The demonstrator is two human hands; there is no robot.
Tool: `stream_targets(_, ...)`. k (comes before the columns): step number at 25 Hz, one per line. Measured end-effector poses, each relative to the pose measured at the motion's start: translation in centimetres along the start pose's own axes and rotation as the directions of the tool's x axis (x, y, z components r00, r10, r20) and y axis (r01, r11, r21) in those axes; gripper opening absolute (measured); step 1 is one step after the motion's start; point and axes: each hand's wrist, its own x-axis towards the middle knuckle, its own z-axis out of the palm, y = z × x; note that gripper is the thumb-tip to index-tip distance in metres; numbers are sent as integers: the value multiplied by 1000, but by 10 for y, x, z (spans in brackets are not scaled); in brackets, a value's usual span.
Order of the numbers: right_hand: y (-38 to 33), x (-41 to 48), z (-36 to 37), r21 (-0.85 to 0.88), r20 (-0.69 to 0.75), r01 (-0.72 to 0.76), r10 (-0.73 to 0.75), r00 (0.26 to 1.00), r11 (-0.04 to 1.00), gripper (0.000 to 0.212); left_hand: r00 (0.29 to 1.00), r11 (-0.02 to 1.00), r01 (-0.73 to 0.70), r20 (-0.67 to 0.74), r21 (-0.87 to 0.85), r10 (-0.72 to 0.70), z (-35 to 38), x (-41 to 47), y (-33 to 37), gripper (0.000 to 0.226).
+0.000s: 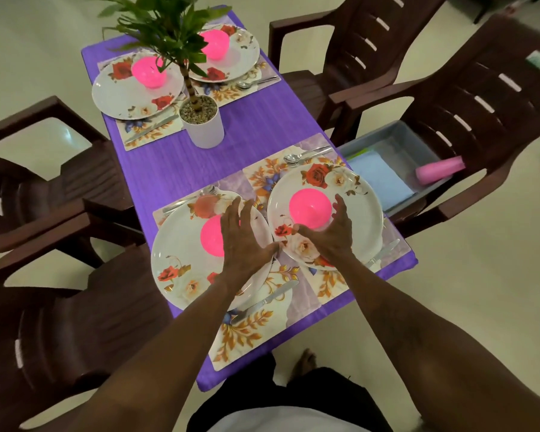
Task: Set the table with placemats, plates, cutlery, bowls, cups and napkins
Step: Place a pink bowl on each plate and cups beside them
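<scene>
Four floral placemats lie on the purple table (169, 169). Each carries a white rose-patterned plate with a pink bowl on it. My left hand (242, 238) hovers with straight fingers over the near-left bowl (209, 236) and its plate (175, 244), hiding part of the bowl. My right hand (328, 232) has its fingers spread loosely by the near side of the near-right bowl (309, 207) on its plate (367, 213). Neither hand grips anything. A knife (264, 302) lies on the near-left placemat (247, 333). A spoon (293, 158) lies beyond the right plate.
A potted plant (205, 126) stands mid-table between the two far settings (138, 88) (228, 54). Dark brown chairs surround the table. On the right chair sits a grey tub (396, 135) holding folded blue napkins (381, 179) and stacked pink cups (440, 169).
</scene>
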Motion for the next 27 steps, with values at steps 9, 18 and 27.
stream_targets(9, 28, 19, -69, 89, 58, 181, -186, 981, 979, 127, 982, 985, -170, -87, -2, 169, 35, -15, 100, 106)
stream_targets(18, 115, 83, -222, 65, 73, 291, -296, 952, 954, 118, 976, 989, -151, -158, -3, 148, 153, -20, 268, 91)
stream_targets(27, 155, 199, -292, 28, 84, 194, -196, 977, 981, 104, 998, 997, -52, 37, -54, 54, 258, 76, 356, 90)
